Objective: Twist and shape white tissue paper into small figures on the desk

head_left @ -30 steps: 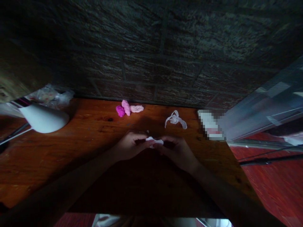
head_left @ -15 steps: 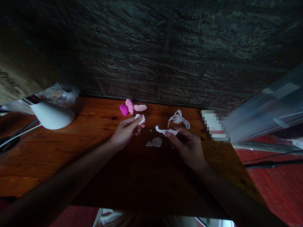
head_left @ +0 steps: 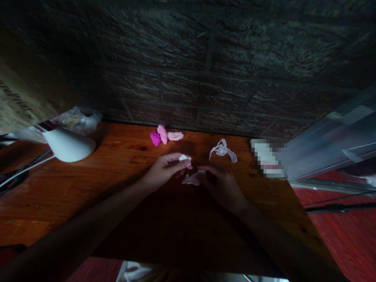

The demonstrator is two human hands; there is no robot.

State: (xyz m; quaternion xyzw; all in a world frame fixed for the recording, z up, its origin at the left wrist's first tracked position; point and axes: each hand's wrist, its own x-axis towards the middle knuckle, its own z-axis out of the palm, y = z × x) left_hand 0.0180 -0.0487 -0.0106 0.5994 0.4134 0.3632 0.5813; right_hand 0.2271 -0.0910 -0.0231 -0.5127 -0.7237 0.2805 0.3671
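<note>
My left hand (head_left: 166, 168) pinches a small white scrap of soft paper (head_left: 185, 158) between thumb and fingertips, just above the wooden table (head_left: 88, 188). My right hand (head_left: 221, 184) rests low on the table with its fingers curled down onto another pale scrap (head_left: 190, 179) lying flat there. The two hands are close together near the table's middle. Behind them, three small rolled lumps (head_left: 166, 135), one magenta and two pale pink, lie by the wall.
A twisted white strip (head_left: 222, 150) lies right of the lumps. A white lamp head (head_left: 70, 145) and crumpled plastic (head_left: 75, 117) sit at the left. A blurred-out box (head_left: 267, 158) and a glass pane (head_left: 331, 145) stand at the right. A dark brick wall rises behind.
One second ago both hands held one white piece together. They pulled apart with a scrap each, one piece dropped on the table; now the right hand has come down onto it.
</note>
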